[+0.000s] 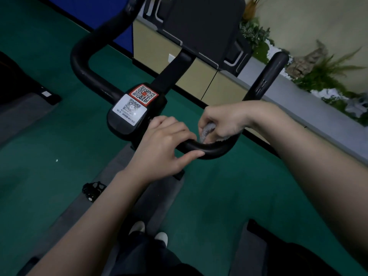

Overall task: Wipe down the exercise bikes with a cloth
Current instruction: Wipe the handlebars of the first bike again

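Note:
A black exercise bike handlebar [211, 149] curves across the middle of the view, with a centre block carrying two QR-code stickers [137, 102] and a dark console screen [203, 26] above it. My left hand [163, 144] grips the near bend of the bar, thumb under it. Just to its right, my right hand [223, 121] holds a grey cloth [207, 132] bunched against the same bar. Most of the cloth is hidden inside the fist.
A green floor lies all around, with grey mats under the bikes. A black pedal [93, 189] shows below left, my shoes [149, 232] beneath. Another machine [18, 76] stands at the left edge. Beige cabinets and a planter with ferns [328, 72] run along the right.

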The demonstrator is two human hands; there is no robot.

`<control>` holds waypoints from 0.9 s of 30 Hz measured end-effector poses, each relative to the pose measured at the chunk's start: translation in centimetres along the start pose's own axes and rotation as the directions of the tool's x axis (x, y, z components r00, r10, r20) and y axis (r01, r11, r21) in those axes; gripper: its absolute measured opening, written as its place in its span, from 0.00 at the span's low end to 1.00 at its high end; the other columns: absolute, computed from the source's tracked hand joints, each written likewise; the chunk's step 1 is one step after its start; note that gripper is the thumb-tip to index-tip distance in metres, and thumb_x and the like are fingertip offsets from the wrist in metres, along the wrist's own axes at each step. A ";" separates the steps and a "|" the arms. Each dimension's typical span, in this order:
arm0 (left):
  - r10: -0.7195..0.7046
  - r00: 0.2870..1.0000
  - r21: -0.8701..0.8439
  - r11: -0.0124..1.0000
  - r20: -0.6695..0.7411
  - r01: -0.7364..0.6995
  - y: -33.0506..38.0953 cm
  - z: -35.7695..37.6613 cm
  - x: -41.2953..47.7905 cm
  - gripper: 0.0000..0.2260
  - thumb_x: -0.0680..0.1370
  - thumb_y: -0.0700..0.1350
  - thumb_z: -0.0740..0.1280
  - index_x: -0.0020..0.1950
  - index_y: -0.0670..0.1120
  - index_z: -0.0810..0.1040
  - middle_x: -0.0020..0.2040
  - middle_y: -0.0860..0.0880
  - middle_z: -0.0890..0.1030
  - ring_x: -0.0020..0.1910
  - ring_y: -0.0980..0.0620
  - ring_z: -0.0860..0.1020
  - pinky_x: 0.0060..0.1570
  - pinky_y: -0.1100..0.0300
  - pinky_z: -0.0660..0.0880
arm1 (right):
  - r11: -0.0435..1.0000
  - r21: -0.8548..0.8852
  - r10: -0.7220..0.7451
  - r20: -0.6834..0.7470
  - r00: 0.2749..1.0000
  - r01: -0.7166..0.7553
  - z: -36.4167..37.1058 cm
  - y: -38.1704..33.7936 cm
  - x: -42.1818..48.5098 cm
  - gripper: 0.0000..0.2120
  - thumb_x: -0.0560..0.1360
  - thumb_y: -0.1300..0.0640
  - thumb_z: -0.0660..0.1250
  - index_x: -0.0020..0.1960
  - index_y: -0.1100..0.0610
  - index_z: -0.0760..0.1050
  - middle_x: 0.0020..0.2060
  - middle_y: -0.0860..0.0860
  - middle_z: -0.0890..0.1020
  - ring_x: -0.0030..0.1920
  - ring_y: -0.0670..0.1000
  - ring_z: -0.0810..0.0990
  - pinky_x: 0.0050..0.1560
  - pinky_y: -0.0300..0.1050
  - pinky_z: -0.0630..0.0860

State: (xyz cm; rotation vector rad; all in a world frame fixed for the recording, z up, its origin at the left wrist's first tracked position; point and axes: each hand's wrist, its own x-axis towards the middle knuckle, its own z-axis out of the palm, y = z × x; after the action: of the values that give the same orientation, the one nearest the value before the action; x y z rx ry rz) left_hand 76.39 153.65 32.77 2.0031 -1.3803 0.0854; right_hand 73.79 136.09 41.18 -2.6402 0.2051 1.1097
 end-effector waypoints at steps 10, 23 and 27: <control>0.018 0.999 0.017 1.000 -0.035 -0.018 -0.4 0.4 -0.1 0.17 0.75 0.61 0.64 0.47 0.48 0.81 0.43 0.53 0.79 0.46 0.50 0.76 0.57 0.57 0.62 | 0.996 -0.060 0.056 -0.211 0.976 -0.070 0.3 0.7 -1.2 0.05 0.73 0.59 0.69 0.48 0.54 0.80 0.45 0.50 0.83 0.48 0.49 0.80 0.52 0.45 0.78; 0.039 0.999 0.060 0.997 -0.021 -0.038 -0.4 0.5 0.0 0.16 0.76 0.61 0.62 0.47 0.50 0.81 0.44 0.55 0.79 0.46 0.51 0.76 0.55 0.61 0.57 | 0.990 0.127 0.112 -0.973 0.204 0.062 8.2 3.2 -1.5 0.09 0.70 0.72 0.67 0.49 0.63 0.79 0.46 0.55 0.81 0.49 0.57 0.77 0.51 0.54 0.74; 0.015 1.000 0.058 0.998 -0.002 -0.015 -0.2 0.4 0.1 0.16 0.76 0.61 0.63 0.47 0.49 0.81 0.44 0.55 0.79 0.46 0.51 0.76 0.55 0.59 0.59 | 0.953 0.245 0.226 -0.967 0.116 0.181 7.1 4.5 -1.1 0.07 0.72 0.70 0.67 0.49 0.64 0.80 0.46 0.54 0.81 0.51 0.55 0.78 0.54 0.44 0.74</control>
State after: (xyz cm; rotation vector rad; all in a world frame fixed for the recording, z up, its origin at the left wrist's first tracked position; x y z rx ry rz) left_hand 76.45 153.40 32.42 2.0393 -1.4061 0.1359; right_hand 67.18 133.91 36.38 -2.5331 0.6036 -0.9427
